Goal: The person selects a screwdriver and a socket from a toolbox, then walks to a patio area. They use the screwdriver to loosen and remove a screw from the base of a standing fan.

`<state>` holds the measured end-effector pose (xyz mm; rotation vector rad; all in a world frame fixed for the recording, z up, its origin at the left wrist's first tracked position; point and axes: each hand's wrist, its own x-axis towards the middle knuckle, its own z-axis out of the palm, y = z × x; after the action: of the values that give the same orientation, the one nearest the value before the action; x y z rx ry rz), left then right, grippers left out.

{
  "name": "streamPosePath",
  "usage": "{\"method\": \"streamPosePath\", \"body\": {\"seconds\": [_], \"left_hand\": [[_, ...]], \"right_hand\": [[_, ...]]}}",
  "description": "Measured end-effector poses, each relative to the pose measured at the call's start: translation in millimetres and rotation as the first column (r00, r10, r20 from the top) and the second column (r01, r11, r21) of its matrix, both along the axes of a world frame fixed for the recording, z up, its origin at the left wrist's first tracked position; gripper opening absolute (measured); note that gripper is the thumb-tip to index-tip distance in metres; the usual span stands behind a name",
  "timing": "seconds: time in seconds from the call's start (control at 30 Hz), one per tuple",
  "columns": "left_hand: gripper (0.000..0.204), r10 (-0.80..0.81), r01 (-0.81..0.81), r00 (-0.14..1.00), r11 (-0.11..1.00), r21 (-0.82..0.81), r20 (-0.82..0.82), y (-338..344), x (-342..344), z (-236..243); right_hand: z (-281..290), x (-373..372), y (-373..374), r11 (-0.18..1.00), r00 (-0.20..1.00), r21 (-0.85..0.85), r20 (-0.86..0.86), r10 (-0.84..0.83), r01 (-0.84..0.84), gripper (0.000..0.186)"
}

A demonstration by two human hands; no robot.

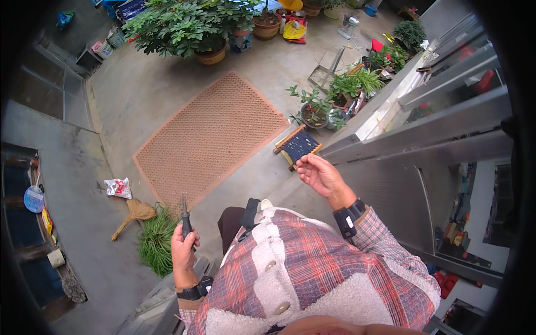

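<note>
My left hand (183,251) is closed round the dark handle of a screwdriver (185,219). Its thin metal shaft points up and away from me, over the near edge of an orange-brown mat. My right hand (320,177) is raised in front of me on the right, palm partly turned up. Its fingers are curled in, thumb near the fingertips; whatever may lie between them is too small to make out. Just beyond those fingers a folding stool (300,146) with a dark woven seat and wooden bars stands on the floor.
The perforated mat (212,134) covers mid-floor. Left of it lie a straw broom (137,213), long green leaves (158,240) and a white-red bag (118,188). A large potted plant (190,28) stands far off. On my right are a metal-framed door (385,195) and potted plants (315,111).
</note>
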<state>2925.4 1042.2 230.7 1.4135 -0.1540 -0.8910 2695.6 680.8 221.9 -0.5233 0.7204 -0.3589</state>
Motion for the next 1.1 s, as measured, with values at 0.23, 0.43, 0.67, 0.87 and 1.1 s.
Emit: {"method": "streamPosePath", "body": {"seconds": [0.23,0.43,0.67,0.87,1.1], "left_hand": [[0.022,-0.13,0.127,0.989,0.991,0.051,0.064,-89,133,-58],[0.019,-0.208,0.202,0.97,0.978,0.057,0.124,-186,257,-106],[0.019,-0.313,0.302,0.939,0.948,0.096,0.14,-321,343,-127],[0.022,-0.35,0.358,0.908,0.934,0.01,0.228,-492,407,-187],[0.022,-0.471,0.469,0.874,0.882,0.049,0.123,-716,454,-235]], "right_hand": [[-53,85,-69,0.992,0.991,-0.031,0.067,-0.117,0.119,0.015],[-108,180,-135,0.963,0.961,0.073,0.08,-0.263,0.258,0.028],[-138,226,-230,0.948,0.946,0.019,0.069,-0.318,0.317,0.033],[-219,258,-379,0.916,0.912,-0.018,0.096,-0.398,0.401,0.032],[-266,307,-559,0.892,0.892,0.004,0.03,-0.452,0.452,0.033]]}}
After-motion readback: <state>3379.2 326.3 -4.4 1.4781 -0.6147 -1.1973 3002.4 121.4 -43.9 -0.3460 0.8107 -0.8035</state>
